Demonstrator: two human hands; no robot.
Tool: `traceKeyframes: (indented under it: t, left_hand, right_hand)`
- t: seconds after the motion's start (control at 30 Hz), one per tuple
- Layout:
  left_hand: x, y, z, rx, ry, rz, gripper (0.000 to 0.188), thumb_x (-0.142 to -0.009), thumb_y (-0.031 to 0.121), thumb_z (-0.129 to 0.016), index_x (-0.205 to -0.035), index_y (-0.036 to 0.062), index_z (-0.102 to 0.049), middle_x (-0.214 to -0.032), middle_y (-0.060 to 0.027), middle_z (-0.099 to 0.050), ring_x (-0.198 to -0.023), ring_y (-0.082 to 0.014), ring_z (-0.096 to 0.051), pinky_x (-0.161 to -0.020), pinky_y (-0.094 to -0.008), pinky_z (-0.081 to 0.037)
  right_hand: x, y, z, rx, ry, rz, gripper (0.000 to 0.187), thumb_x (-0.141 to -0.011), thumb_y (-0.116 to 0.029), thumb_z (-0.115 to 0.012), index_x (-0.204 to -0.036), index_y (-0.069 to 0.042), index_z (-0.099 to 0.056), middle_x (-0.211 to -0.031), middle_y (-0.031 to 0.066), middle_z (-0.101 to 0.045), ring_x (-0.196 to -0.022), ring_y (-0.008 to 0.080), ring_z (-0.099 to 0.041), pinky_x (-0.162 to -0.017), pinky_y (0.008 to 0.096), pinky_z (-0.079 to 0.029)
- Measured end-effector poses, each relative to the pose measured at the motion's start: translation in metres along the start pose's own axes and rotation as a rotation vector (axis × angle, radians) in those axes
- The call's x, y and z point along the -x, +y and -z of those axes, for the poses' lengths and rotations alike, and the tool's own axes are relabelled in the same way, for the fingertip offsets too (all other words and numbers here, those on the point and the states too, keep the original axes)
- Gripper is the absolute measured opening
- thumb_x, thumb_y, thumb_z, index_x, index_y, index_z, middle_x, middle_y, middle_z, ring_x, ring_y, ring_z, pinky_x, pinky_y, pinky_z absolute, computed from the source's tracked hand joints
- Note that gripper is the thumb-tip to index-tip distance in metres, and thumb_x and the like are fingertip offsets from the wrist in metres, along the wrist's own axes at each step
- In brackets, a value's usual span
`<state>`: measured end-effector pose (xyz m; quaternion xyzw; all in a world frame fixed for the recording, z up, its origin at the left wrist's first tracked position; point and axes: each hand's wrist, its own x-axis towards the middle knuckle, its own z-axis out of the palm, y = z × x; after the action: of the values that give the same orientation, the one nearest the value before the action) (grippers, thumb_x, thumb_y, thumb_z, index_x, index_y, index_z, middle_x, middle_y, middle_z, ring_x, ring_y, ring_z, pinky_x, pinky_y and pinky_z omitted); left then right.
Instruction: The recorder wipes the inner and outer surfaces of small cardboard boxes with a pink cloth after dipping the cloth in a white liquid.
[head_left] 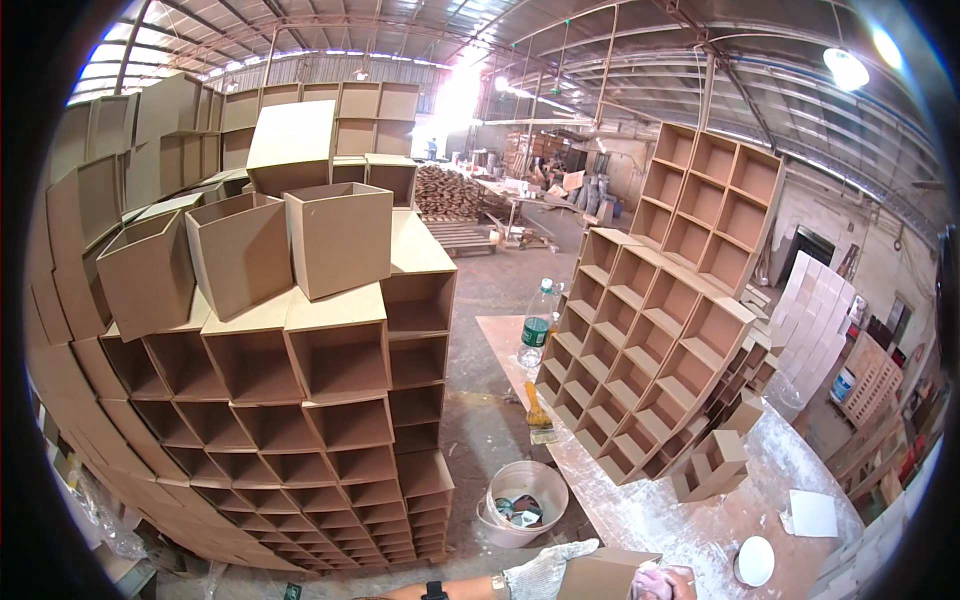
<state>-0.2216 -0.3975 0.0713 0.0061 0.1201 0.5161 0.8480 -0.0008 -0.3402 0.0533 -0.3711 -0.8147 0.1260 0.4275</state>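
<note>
At the lower edge my left hand, in a whitish knit glove, grips a small brown fiberboard box by its left side. A black band circles that forearm. Against the box's right side is my right hand, its fingers closed round a crumpled pink cloth. The frame's edge cuts off the lower part of both hands and of the box. On the worktable beyond them lies a small divided fiberboard piece, and a white bowl sits to the right.
Open fiberboard boxes top a tall stack of cubbies on the left. More cubby stacks stand on the table, beside a plastic bottle and a paintbrush. A white bucket is left of the table; white paper lies right.
</note>
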Motion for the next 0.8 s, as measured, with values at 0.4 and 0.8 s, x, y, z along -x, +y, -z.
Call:
traceKeyframes:
  t: [0.4, 0.8]
  left_hand:
    - [-0.001, 0.001, 0.037, -0.903, -0.189, -0.222, 0.033, -0.081, 0.006, -0.062, -0.112, -0.0014, -0.056, -0.107, -0.0091, -0.062, -0.102, -0.0194, -0.057, -0.092, -0.0337, -0.044]
    - [-0.019, -0.010, 0.040, -1.100, -0.252, -0.195, 0.034, -0.082, 0.013, -0.062, -0.113, -0.0001, -0.055, -0.107, -0.0080, -0.061, -0.100, -0.0192, -0.057, -0.092, -0.0351, -0.044]
  right_hand:
    - [-0.007, -0.003, 0.000, 0.014, 0.097, -0.086, 0.032, -0.071, -0.009, -0.068, -0.098, 0.004, -0.057, -0.098, 0.0223, -0.056, -0.091, 0.0372, -0.053, -0.082, 0.0429, -0.043]
    - [0.004, 0.044, 0.001, 0.172, 0.164, -0.291, 0.045, -0.074, -0.003, -0.064, -0.114, 0.009, -0.049, -0.110, 0.0223, -0.054, -0.102, 0.0329, -0.051, -0.091, 0.0411, -0.040]
